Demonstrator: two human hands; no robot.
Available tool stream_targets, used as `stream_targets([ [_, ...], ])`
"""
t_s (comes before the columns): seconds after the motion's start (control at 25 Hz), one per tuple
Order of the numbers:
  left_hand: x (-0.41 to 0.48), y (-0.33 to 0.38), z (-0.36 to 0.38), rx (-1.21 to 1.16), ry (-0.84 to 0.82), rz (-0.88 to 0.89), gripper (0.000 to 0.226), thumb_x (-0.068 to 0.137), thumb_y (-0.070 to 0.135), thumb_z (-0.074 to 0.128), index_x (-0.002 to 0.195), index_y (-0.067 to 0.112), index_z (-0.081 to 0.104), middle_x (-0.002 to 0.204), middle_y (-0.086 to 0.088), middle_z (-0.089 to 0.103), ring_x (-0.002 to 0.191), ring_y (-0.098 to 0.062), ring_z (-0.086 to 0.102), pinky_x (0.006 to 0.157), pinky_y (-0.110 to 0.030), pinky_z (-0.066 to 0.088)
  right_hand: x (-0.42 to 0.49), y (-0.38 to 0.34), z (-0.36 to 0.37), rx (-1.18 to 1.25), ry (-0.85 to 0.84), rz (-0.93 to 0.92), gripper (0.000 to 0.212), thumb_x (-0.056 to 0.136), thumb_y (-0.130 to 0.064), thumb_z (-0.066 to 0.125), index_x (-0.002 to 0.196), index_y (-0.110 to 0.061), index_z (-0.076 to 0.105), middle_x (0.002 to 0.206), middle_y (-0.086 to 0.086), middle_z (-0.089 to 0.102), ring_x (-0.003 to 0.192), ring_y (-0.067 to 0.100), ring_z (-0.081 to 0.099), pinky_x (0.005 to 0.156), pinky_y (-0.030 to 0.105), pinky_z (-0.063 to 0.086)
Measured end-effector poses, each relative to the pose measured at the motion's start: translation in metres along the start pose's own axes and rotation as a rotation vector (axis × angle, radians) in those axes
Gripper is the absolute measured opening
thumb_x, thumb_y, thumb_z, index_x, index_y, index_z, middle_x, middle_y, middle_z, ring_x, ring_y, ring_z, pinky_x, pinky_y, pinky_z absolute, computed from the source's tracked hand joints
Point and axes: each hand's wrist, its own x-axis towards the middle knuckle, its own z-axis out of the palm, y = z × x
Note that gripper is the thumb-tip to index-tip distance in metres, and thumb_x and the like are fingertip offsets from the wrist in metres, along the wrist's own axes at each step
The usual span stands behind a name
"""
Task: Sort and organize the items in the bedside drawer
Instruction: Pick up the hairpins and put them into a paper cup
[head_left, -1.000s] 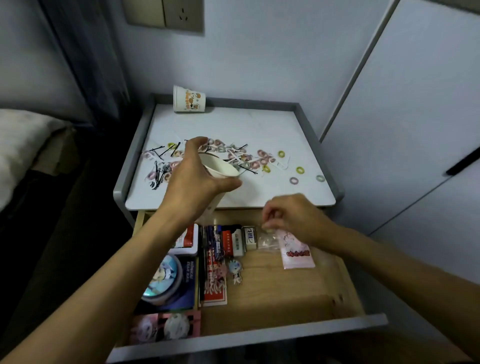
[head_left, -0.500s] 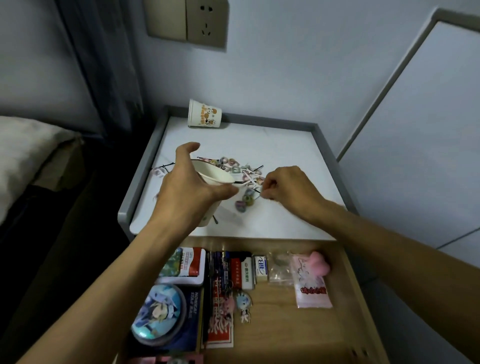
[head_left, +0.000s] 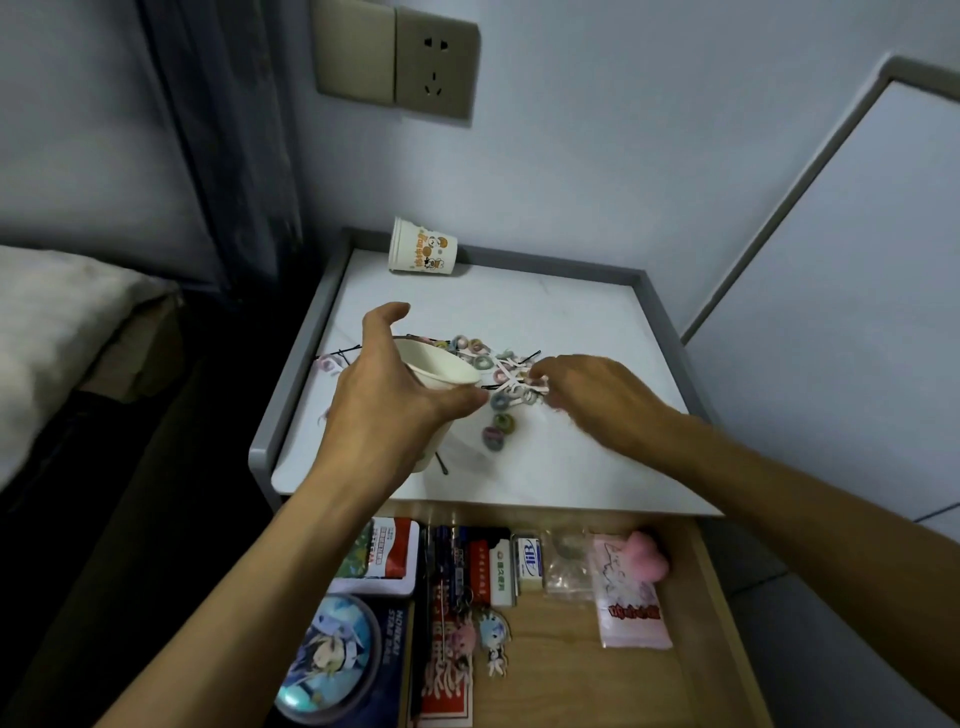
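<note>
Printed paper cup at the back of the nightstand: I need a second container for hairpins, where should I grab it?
I'd take the printed paper cup round mid-wall from above, thumb and fingers on either side. It lies on its side, mouth to the left, beside the back rail, so its wall is what faces up.

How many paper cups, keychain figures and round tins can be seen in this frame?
Paper cups: 2, the held cup in the left hand and the tipped cup.
Keychain figures: 2, the pink figure and the blue figure.
Round tin: 1.
Total: 5.
</note>
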Motion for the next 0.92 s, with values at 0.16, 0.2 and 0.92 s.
stream_targets([
  [0.16, 0.004, -0.004, -0.003, 0.01, 0.017, -0.01, 0.096, 0.067, 0.031, 0.088, 0.143, 0.032, 0.029, 0.11, 0.005, 0.049, 0.101, -0.02, 0.051, 0.086, -0.034, 0.048, 0.028, 0.024, -0.01, 0.018, 0.108, 0.087, 0.024, 0.095, -0.014, 0.061, 0.118, -0.013, 0.068, 0.106, 0.009, 0.071, 0.094, 0.026, 0.066, 0.081, 0.035, 0.051],
  [0.2, 0.006, -0.006, -0.003, 0.011, 0.017, -0.016, 0.097, 0.066, 0.031, 0.088, 0.143, 0.032, 0.029, 0.111, 0.005, 0.05, 0.102, -0.02, 0.051, 0.086, -0.035, 0.048, 0.038, 0.028, -0.006, 0.039, 0.086, 0.123, 0.023, 0.097, -0.018, 0.06, 0.118, -0.014, 0.069, 0.107, 0.008, 0.071, 0.096, 0.026, 0.066, 0.083, 0.033, 0.05],
  [0.92, 0.018, -0.019, -0.01, 0.066, -0.008, 0.003, 0.101, 0.064, 0.034, 0.089, 0.142, 0.036, 0.026, 0.108, 0.005, 0.054, 0.097, -0.016, 0.052, 0.063, -0.009, 0.034, 0.05, 0.037, 0.01, 0.108, -0.075, 0.23, 0.023, 0.098, -0.014, 0.057, 0.12, -0.009, 0.06, 0.108, 0.013, 0.07, 0.091, 0.025, 0.066, 0.078, 0.028, 0.051],
])
